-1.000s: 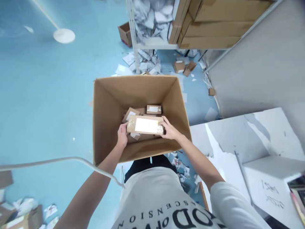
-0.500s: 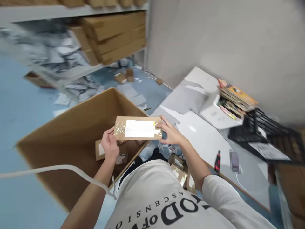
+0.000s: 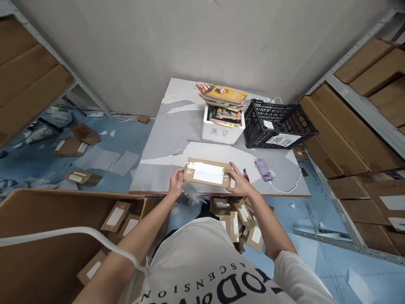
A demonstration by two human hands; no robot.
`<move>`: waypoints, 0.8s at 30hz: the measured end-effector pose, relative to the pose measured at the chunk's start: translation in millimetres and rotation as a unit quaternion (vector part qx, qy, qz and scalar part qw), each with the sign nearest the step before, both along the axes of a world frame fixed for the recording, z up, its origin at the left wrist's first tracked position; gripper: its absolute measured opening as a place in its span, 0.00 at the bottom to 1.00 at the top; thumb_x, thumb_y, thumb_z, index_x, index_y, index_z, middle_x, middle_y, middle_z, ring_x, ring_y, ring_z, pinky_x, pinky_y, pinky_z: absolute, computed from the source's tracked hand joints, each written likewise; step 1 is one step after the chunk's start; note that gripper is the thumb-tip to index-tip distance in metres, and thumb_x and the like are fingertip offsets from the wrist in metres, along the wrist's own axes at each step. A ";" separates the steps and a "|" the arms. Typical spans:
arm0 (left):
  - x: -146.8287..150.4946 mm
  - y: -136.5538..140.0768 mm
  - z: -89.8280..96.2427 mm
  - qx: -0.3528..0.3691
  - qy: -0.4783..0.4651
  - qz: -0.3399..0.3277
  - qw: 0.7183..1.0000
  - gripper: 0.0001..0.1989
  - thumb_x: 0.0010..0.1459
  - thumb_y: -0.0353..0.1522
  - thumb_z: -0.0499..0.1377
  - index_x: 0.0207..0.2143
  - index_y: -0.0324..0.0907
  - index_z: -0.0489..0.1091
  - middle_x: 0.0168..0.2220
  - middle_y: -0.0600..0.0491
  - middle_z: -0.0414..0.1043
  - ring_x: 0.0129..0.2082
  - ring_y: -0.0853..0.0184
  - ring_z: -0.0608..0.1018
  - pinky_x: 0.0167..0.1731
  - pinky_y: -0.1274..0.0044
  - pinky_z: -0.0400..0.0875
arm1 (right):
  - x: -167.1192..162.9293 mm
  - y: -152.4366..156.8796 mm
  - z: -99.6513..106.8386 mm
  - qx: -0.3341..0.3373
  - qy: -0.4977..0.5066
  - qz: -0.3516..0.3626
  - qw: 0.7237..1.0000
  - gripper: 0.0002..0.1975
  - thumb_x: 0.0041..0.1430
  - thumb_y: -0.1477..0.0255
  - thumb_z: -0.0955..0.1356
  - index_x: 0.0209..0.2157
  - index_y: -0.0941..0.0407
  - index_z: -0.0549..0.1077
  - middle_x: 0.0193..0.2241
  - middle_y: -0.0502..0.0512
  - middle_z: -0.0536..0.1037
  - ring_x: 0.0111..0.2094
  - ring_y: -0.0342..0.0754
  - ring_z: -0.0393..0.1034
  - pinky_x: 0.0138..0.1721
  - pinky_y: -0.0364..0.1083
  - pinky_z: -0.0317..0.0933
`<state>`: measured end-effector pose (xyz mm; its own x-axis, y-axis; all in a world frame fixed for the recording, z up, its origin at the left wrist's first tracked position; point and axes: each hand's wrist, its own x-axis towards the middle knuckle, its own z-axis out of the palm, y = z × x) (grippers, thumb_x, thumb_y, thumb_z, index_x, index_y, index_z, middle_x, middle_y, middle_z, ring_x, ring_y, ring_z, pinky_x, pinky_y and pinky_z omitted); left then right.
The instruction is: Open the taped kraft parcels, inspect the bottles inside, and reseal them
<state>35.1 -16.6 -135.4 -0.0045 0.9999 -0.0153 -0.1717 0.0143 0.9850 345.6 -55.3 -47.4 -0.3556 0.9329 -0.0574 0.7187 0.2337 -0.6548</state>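
Between my two hands I hold a small brown cardboard box, taped at both ends, with a large white label on its upper face. My left hand grips its left end and my right hand clasps its right end, thumb and fingers around the edge. The box is over the front part of the worktable. Just beyond my right hand lies a red and black tool, partly hidden, with a blurred purple object on a white cable farther right.
On the table stand a white bin full of books and a black plastic crate. A large open carton with several labelled boxes is at my left. More boxes lie below the table edge. Shelves with cartons flank the right.
My view has turned right, from the big carton to the table. Both hands have carried the taped box along, and it is now in front of the table.
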 end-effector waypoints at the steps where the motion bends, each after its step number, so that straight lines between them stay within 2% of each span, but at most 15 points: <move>1: 17.4 10.6 -5.8 -0.014 -0.004 -0.015 1.000 0.37 0.48 0.59 0.56 0.47 0.38 0.67 0.48 0.39 0.72 0.47 0.55 0.76 0.40 0.69 0.71 | 17.2 7.4 -8.1 -0.008 -0.001 -0.007 1.000 0.33 0.42 0.74 0.70 0.53 0.55 0.63 0.67 0.66 0.39 0.63 0.58 0.55 0.53 0.53 0.60; 4: 58.0 35.5 -20.6 -0.047 -0.008 -0.040 0.998 0.38 0.47 0.60 0.56 0.47 0.38 0.67 0.47 0.40 0.73 0.45 0.56 0.77 0.39 0.70 0.71 | 58.1 29.5 -30.1 -0.029 0.009 -0.018 0.999 0.34 0.41 0.74 0.71 0.53 0.55 0.63 0.67 0.67 0.38 0.63 0.59 0.55 0.53 0.54 0.60; 8: 84.7 53.2 -34.9 -0.070 0.004 -0.044 0.997 0.38 0.48 0.60 0.55 0.47 0.38 0.66 0.48 0.40 0.72 0.46 0.58 0.76 0.40 0.71 0.71 | 87.7 52.8 -50.8 -0.060 0.017 -0.018 0.998 0.35 0.40 0.75 0.71 0.53 0.54 0.63 0.67 0.68 0.37 0.60 0.59 0.60 0.52 0.56 0.61; 13: 88.1 60.5 -47.3 -0.083 0.035 -0.021 0.996 0.37 0.49 0.59 0.55 0.47 0.38 0.66 0.48 0.41 0.72 0.46 0.59 0.76 0.40 0.71 0.71 | 92.3 69.8 -65.8 -0.073 0.009 -0.006 0.997 0.35 0.40 0.75 0.72 0.53 0.54 0.63 0.68 0.66 0.37 0.60 0.60 0.59 0.51 0.55 0.61; 20: 81.9 67.1 -53.7 -0.100 0.061 -0.014 0.993 0.35 0.49 0.58 0.55 0.46 0.39 0.66 0.47 0.41 0.73 0.47 0.59 0.76 0.43 0.69 0.72 | 89.0 83.0 -72.5 -0.102 0.005 0.001 0.995 0.36 0.41 0.76 0.72 0.54 0.54 0.62 0.68 0.65 0.35 0.61 0.59 0.58 0.51 0.53 0.62; 24: 80.3 72.1 -49.5 -0.097 0.054 -0.045 0.993 0.31 0.45 0.52 0.64 0.44 0.40 0.66 0.48 0.41 0.72 0.50 0.56 0.75 0.51 0.63 0.68 | 90.0 81.5 -76.3 -0.100 0.030 -0.003 0.995 0.36 0.41 0.77 0.72 0.55 0.54 0.61 0.68 0.65 0.33 0.65 0.58 0.50 0.55 0.53 0.59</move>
<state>115.5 55.5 -184.9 0.0724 0.9745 -0.2125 -0.0539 0.2165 0.9748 435.5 26.2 -123.7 -0.3580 0.9072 -0.2210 0.6777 0.0897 -0.7298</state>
